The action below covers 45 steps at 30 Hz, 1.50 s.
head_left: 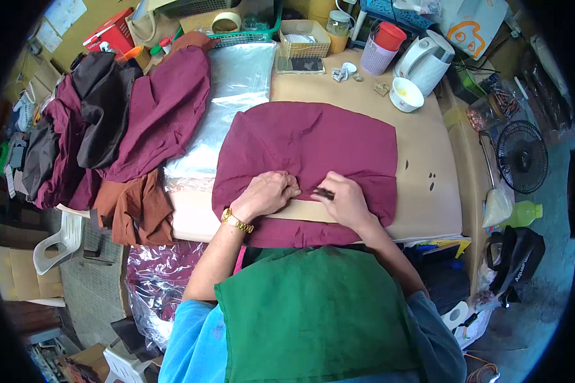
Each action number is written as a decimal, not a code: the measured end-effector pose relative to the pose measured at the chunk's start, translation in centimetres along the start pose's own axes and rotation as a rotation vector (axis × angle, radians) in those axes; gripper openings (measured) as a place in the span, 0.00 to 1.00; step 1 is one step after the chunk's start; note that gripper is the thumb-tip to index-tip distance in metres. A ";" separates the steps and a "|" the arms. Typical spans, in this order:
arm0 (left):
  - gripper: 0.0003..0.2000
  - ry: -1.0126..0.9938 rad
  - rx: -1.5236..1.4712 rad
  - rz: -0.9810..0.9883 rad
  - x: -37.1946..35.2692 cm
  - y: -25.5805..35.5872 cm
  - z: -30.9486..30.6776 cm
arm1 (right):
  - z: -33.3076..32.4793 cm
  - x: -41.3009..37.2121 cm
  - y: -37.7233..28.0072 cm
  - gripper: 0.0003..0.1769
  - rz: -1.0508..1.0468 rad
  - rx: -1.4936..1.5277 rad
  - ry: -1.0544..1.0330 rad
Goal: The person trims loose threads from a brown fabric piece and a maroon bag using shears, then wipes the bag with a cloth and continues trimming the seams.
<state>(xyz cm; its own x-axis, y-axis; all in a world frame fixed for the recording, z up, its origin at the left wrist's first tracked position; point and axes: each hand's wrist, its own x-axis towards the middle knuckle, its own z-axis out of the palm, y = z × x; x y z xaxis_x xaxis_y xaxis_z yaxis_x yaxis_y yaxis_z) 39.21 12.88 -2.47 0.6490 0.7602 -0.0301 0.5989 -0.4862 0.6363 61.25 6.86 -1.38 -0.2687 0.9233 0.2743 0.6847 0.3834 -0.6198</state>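
A maroon fabric piece (326,137), possibly a folded garment, lies spread on the table before me. My left hand (273,193), with a gold watch (236,220) on its wrist, has its fingers curled down at the fabric's near edge, pinching the cloth. To its right, my right hand (346,203) is closed around a small dark tool (324,193), its tip close to the same edge; its exact kind is hard to make out. Between my hands and my body, a strip of tan tabletop shows, then another maroon fold (297,233).
Maroon and black garments (163,115) are heaped on the left, beside clear plastic sheets (239,83). At the back stand a basket (303,38), a purple cup (377,56), a white kettle (425,62) and a white bowl (406,94). A black fan (522,156) is on the right.
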 end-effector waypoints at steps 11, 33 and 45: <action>0.08 0.008 -0.124 0.015 -0.6 0.5 -0.5 | -2.0 3.0 0.6 0.10 -0.029 -0.135 -0.453; 0.18 -0.051 -0.363 -0.035 -4.5 -3.1 -4.9 | -3.2 1.4 1.9 0.14 0.143 0.095 -0.471; 0.11 0.209 0.205 0.082 -2.5 -0.6 0.9 | -2.3 1.2 -0.1 0.14 0.033 -0.020 -0.254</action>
<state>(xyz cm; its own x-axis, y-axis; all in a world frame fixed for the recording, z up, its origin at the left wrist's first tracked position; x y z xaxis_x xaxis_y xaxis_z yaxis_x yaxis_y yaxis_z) 37.65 10.88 -3.42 0.6012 0.7767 0.1877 0.6448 -0.6103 0.4602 62.41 7.83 0.71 -0.4060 0.9120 0.0587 0.7086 0.3547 -0.6100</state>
